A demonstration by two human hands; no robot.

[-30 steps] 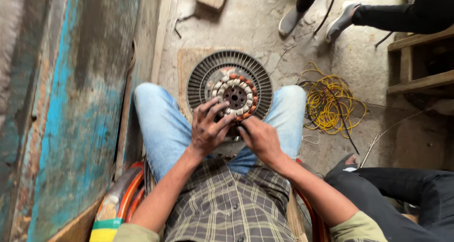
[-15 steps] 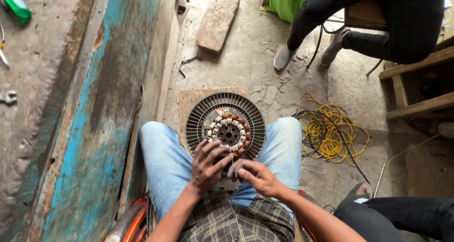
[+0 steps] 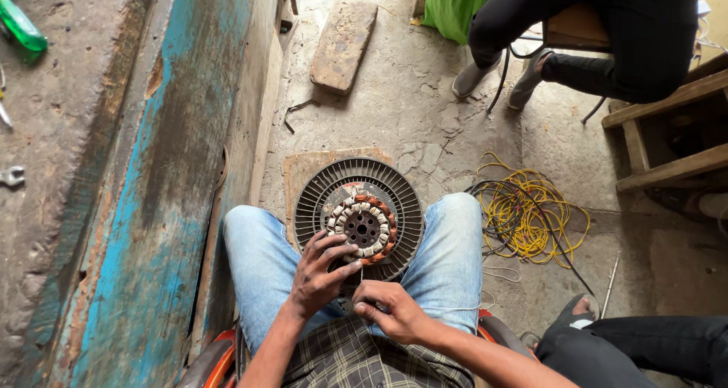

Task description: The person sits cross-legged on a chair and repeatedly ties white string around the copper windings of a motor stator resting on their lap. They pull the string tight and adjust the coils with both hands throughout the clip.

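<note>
- Your left hand [image 3: 318,274] rests spread-fingered on the near rim of the round motor [image 3: 359,221] between your knees.
- Your right hand [image 3: 394,316], just nearer, pinches something too small to identify.
- Yellow wire [image 3: 531,217] lies to the right.

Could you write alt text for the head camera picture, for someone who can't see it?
Seen from above, a seated person's left hand rests fingers on a round finned motor part with copper windings between their knees, the right hand pinching something small nearby. Yellow wire lies tangled on the concrete floor.
</note>
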